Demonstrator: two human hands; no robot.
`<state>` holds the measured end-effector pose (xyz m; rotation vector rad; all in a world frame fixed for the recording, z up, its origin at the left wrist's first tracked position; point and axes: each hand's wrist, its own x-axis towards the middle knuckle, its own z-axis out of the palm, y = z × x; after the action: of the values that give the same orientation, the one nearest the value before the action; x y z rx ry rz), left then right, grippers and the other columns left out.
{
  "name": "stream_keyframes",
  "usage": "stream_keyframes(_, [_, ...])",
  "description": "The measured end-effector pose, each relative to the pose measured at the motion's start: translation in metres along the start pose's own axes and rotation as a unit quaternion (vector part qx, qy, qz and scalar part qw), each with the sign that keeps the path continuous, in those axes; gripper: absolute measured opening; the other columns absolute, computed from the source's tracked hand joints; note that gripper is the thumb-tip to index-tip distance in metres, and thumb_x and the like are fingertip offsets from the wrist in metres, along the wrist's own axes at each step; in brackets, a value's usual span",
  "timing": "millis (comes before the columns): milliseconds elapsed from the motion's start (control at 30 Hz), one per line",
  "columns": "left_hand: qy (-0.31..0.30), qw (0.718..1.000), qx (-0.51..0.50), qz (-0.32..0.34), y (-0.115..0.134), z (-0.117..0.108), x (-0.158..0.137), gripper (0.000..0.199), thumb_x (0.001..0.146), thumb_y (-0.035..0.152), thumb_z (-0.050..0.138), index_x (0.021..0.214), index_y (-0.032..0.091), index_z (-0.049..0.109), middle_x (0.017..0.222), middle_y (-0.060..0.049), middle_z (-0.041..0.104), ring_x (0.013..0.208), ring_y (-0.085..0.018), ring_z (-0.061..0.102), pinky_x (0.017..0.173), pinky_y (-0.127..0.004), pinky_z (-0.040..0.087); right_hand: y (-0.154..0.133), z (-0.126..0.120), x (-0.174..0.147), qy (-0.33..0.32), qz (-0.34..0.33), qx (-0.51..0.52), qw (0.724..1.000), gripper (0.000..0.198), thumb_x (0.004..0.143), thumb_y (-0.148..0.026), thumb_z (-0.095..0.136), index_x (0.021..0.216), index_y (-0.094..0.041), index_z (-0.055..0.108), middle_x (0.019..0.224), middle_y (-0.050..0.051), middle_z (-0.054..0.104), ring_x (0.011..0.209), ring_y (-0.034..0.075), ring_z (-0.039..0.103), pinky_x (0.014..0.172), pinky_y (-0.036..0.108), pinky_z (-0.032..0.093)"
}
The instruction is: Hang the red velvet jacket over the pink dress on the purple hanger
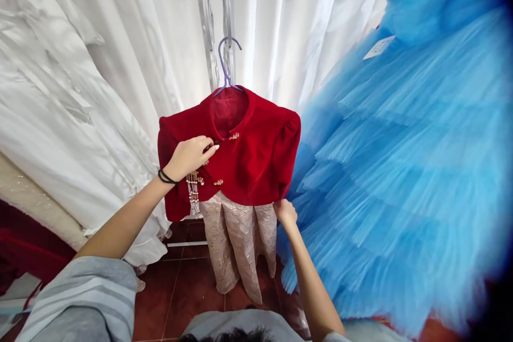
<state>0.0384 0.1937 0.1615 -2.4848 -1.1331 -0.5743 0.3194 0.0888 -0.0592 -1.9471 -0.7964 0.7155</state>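
A short red velvet jacket with a stand collar hangs in front of me on a purple hanger. Small jewelled clasps run down its front, and a beaded tassel dangles on its left side. My left hand, a black band at its wrist, pinches the jacket's front edge just below the collar. Low on the right, my right hand is closed at the sleeve's lower edge; its fingertips are hidden. Below the jacket falls a shiny pale pink-gold skirt in folds.
Behind the hanger stand a grey metal upright and white curtains. White gowns crowd the left side. A large tiered blue tulle dress with a white tag fills the right. Underfoot are dark red tiles.
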Motion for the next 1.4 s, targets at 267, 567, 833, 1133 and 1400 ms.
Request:
stream_keyframes(267, [0.102, 0.952, 0.135, 0.255, 0.014, -0.007, 0.041, 0.032, 0.092, 0.008, 0.048, 0.112, 0.016, 0.071, 0.119, -0.012, 0.071, 0.116, -0.025, 0.061, 0.118, -0.049, 0.033, -0.165, 0.028, -0.079, 0.090, -0.336, -0.169, 0.922, 0.051, 0.090, -0.060, 0.055, 0.115, -0.015, 0.057, 0.105, 0.013, 0.069, 0.086, 0.026, 0.068, 0.067, 0.030, 0.042])
stream_keyframes(567, [0.194, 0.977, 0.021, 0.090, 0.002, -0.053, 0.080, 0.035, 0.101, 0.033, 0.042, 0.099, 0.016, 0.072, 0.094, -0.012, 0.075, 0.090, -0.025, 0.068, 0.082, -0.039, 0.047, -0.236, 0.015, -0.116, 0.057, -0.497, 0.094, 0.861, 0.041, 0.098, -0.040, 0.041, 0.063, -0.021, 0.035, 0.055, -0.003, 0.041, 0.053, 0.011, 0.040, 0.057, 0.024, 0.028])
stream_keyframes(833, [0.102, 0.985, 0.004, 0.140, -0.015, -0.045, 0.079, 0.033, 0.096, 0.035, 0.045, 0.098, 0.016, 0.073, 0.101, -0.012, 0.074, 0.098, -0.027, 0.065, 0.091, -0.042, 0.045, -0.266, 0.039, -0.100, -0.071, -0.437, -0.125, 0.888, 0.054, 0.098, -0.060, 0.038, 0.065, -0.019, 0.053, 0.068, 0.005, 0.060, 0.068, 0.019, 0.056, 0.065, 0.027, 0.036])
stream_keyframes(1133, [0.205, 0.940, -0.266, -0.056, -0.026, -0.036, 0.077, 0.031, 0.088, 0.036, 0.053, 0.109, 0.016, 0.064, 0.111, -0.009, 0.069, 0.098, -0.021, 0.063, 0.088, -0.033, 0.050, -0.310, -0.046, -0.008, 0.141, -0.575, -0.058, 0.804, 0.029, 0.093, -0.025, 0.047, 0.112, -0.017, 0.068, 0.117, 0.012, 0.067, 0.108, 0.027, 0.058, 0.094, 0.039, 0.045])
stream_keyframes(1400, [-0.071, 0.901, -0.412, -0.115, -0.040, -0.044, 0.096, 0.043, 0.094, 0.045, 0.042, 0.064, 0.018, 0.057, 0.065, -0.004, 0.063, 0.062, -0.018, 0.060, 0.064, -0.031, 0.049, -0.339, -0.062, 0.030, -0.075, -0.513, -0.193, 0.833, 0.046, 0.100, -0.032, 0.041, 0.059, -0.015, 0.055, 0.054, -0.001, 0.043, 0.058, 0.012, 0.039, 0.063, 0.028, 0.034])
